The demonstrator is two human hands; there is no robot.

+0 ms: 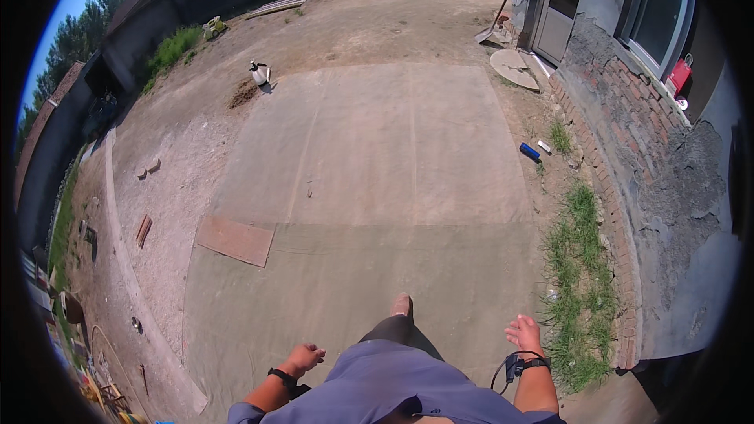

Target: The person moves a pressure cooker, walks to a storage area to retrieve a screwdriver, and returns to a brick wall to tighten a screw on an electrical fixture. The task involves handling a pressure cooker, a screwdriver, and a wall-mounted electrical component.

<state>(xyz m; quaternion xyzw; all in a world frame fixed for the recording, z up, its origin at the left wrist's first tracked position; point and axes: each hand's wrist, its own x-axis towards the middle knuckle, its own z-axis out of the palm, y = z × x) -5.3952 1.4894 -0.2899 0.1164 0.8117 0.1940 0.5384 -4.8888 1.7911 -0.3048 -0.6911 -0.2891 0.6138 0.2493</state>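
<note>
My left hand (pixel 306 357) hangs at the lower left beside my body, fingers loosely curled and slightly apart, with nothing visible in it. On the other side, my right hand (pixel 525 331) is open and empty, fingers partly bent. Both wrists have black straps, the right one with a device and cable. My shoe (pixel 402 304) shows on the greenish ground sheet (pixel 330 306), which adjoins a paler section (pixel 361 149). A reddish flat board (pixel 234 239) lies on the sheet at its left side, ahead of my left hand.
A white pump sprayer (pixel 258 73) stands by a dirt pile. A shovel (pixel 485 34) leans beside a doorway, near a round slab (pixel 514 69). A blue object (pixel 529 152), grass (pixel 581 267) and a brick-and-plaster wall (pixel 660 188) line the right. Short boards (pixel 144 229) lie left.
</note>
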